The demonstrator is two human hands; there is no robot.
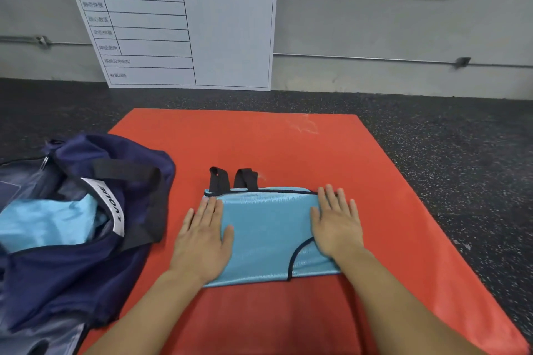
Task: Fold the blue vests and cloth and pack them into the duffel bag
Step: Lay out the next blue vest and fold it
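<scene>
The folded blue vest (268, 235) lies mid-way on the red mat (403, 210), right of the open duffel bag (86, 239), pressed under the flat, ungrasping left hand (203, 242) and right hand (336, 225); lifting carelessly, the slippery fabric risks unfolding.

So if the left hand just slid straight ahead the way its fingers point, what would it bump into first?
Most likely the two black straps sticking out past the folded blue vest's far edge. The left hand lies flat with fingers aimed roughly at them; beyond is bare red mat.
</scene>
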